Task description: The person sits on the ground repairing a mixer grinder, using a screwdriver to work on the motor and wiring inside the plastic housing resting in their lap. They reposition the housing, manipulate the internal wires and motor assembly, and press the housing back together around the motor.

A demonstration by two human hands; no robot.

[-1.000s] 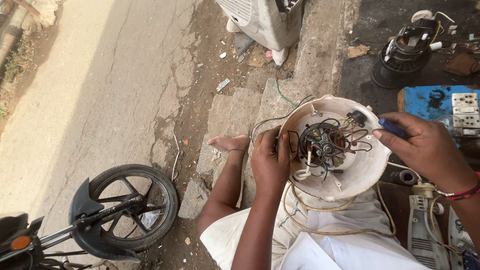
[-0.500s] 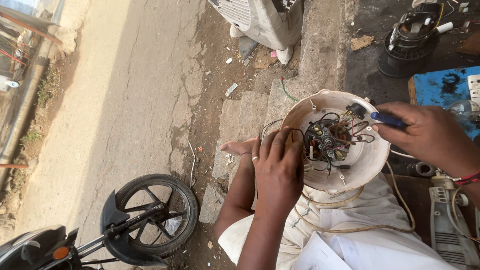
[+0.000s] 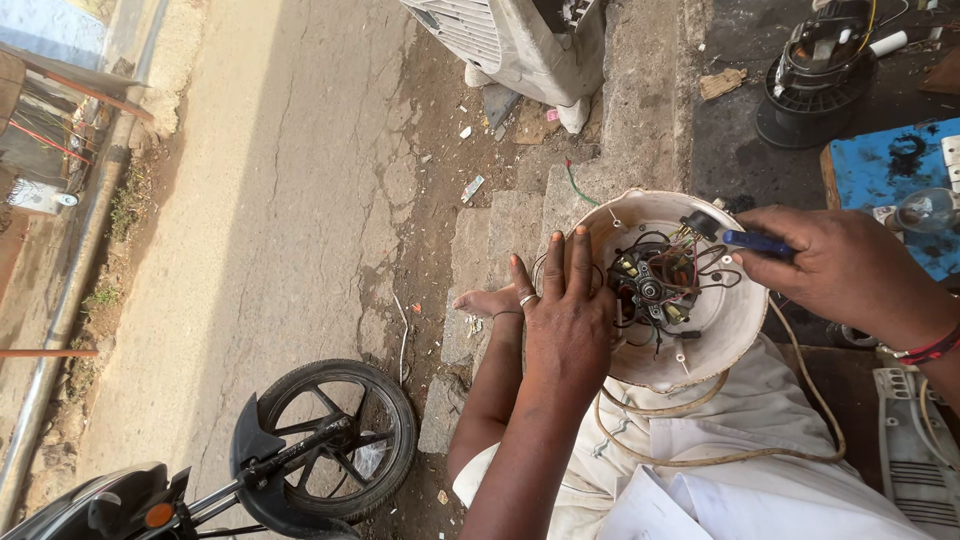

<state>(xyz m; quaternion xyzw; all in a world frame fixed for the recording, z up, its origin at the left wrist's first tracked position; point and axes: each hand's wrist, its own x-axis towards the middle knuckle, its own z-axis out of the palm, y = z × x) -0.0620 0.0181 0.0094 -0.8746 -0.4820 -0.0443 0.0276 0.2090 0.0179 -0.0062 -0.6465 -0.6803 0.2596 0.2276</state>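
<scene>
A round white appliance base (image 3: 725,330) rests on my lap, its open side up, showing a black switch unit with many coloured wires (image 3: 655,285). My left hand (image 3: 565,320) lies flat against the base's left rim, fingers straight and together, a ring on one finger. My right hand (image 3: 845,270) grips a blue-handled screwdriver (image 3: 755,240) whose dark tip points into the wiring at the upper right of the base. A beige cord (image 3: 740,455) loops from the base over my white clothing.
Stone steps (image 3: 500,230) and a paved road (image 3: 270,200) lie below left. A motorcycle front wheel (image 3: 335,440) stands at bottom left. A white cooler body (image 3: 520,40) sits at top, a black motor part (image 3: 815,75) and a blue board (image 3: 890,165) at right.
The view has shifted. My left hand has flattened against the base's rim with fingers straightened. My right hand keeps the screwdriver at the wiring.
</scene>
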